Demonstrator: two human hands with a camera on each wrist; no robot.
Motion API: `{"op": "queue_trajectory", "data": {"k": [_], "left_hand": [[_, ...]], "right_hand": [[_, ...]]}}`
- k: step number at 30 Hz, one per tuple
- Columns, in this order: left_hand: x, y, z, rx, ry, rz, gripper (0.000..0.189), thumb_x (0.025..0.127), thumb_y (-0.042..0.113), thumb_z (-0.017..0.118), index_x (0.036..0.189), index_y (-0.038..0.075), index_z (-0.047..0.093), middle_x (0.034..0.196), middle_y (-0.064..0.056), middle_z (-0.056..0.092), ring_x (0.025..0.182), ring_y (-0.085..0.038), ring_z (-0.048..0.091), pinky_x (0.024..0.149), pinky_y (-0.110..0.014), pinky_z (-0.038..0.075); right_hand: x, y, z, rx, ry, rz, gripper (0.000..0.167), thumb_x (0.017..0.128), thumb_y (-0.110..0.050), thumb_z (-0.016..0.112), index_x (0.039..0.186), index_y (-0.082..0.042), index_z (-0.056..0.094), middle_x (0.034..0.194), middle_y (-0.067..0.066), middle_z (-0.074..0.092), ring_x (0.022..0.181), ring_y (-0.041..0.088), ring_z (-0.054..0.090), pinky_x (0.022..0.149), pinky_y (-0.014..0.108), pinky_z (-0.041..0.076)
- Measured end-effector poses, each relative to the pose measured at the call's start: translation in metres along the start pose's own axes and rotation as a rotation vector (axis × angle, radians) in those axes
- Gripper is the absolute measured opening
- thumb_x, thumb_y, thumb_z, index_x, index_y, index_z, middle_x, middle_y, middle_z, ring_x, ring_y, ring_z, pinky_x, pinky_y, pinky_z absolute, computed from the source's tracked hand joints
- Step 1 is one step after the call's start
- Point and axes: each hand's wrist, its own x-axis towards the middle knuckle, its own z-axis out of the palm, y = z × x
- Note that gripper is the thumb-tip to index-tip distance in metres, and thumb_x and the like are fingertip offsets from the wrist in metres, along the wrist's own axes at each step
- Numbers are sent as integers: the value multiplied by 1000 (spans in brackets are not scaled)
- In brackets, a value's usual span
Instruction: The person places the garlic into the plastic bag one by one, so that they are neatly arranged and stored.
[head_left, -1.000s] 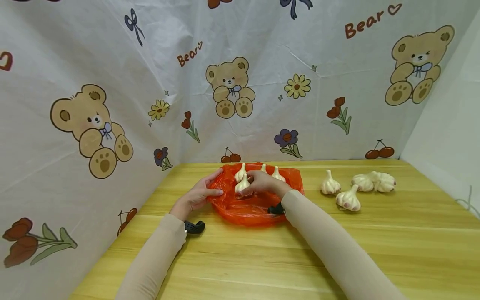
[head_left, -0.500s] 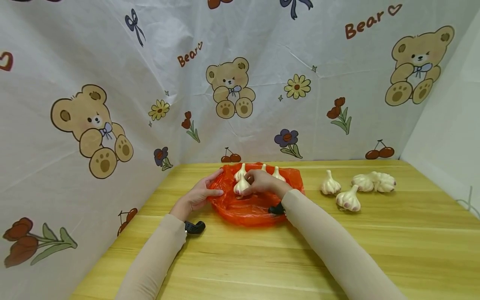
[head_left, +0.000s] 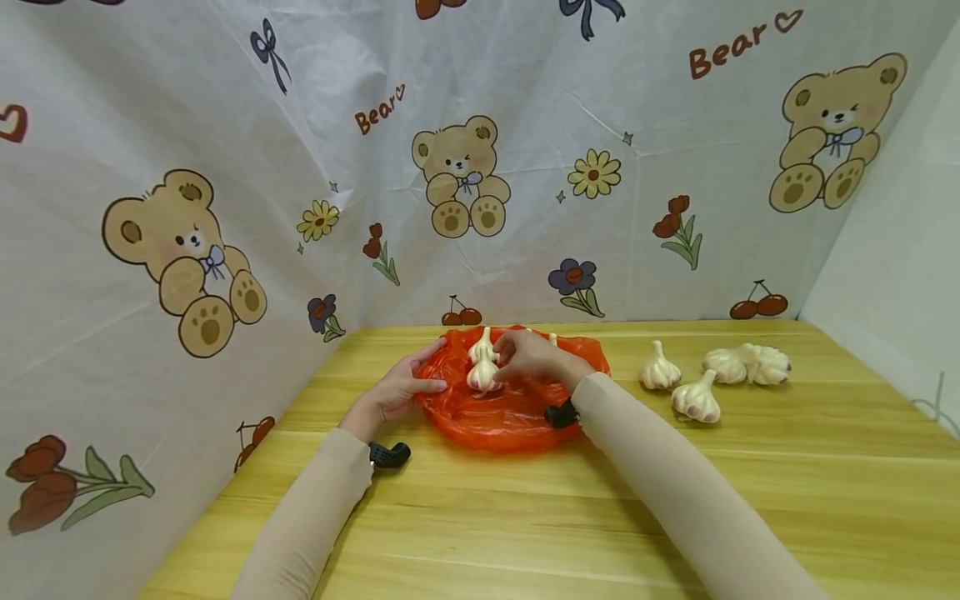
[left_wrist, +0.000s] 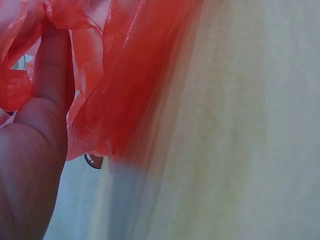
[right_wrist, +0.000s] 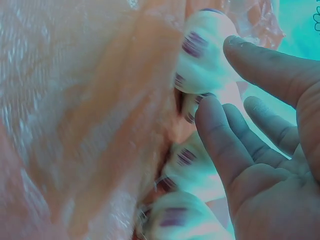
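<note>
The left hand (head_left: 396,389) grips a red bag (head_left: 491,427). The right hand (head_left: 536,357), fingers (right_wrist: 222,137) parted and holding nothing, is beside garlic bulbs (head_left: 482,375) inside it.

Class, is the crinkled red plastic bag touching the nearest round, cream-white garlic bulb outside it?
Apart. The head view shows a strip of bare wooden table between the crinkled red plastic bag and the round, cream-white garlic bulb.

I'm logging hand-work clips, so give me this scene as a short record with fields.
Left hand: holds the red bag at its left side
Right hand: over the bag, fingers beside the front garlic bulb; contact unclear
Bulbs in bag: at least four
Bulbs on table: four, right of the bag
Surface: wooden table
</note>
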Motion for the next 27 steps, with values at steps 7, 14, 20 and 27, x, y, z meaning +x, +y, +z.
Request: {"op": "queue_trajectory", "data": {"k": [7, 14, 20, 27], "left_hand": [[0, 1, 1, -3, 1, 0, 90, 95, -9, 63, 166, 25, 20, 174, -4, 15, 157, -37, 26, 104, -36, 54], [0, 2, 2, 2, 5, 1, 90, 95, -10, 62, 167, 24, 19, 174, -4, 16, 156, -37, 27, 103, -36, 55], [0, 1, 0, 1, -7, -8, 91, 95, -8, 64, 167, 25, 18, 174, -4, 14, 157, -37, 25, 105, -37, 54], [1, -1, 0, -1, 6, -6, 91, 94, -8, 64, 166, 25, 20, 174, -4, 15, 157, -38, 26, 103, -36, 55]], "right_hand": [[-10, -6, -10, -51, 29, -26, 52, 84, -21, 85, 127, -3, 62, 126, 19, 66, 105, 27, 62, 96, 39, 57], [-26, -9, -17, -41, 24, -111, 43, 87, -16, 84, 121, -4, 62, 124, 22, 65, 108, 30, 65, 97, 42, 59], [-40, -7, -21, -21, 14, -150, 41, 88, -17, 82, 122, -6, 61, 120, 16, 66, 114, 33, 65, 93, 40, 61], [-65, -13, -31, -24, 10, -156, 42, 89, -23, 82, 123, -11, 61, 121, 13, 64, 108, 28, 67, 87, 37, 62]]}}
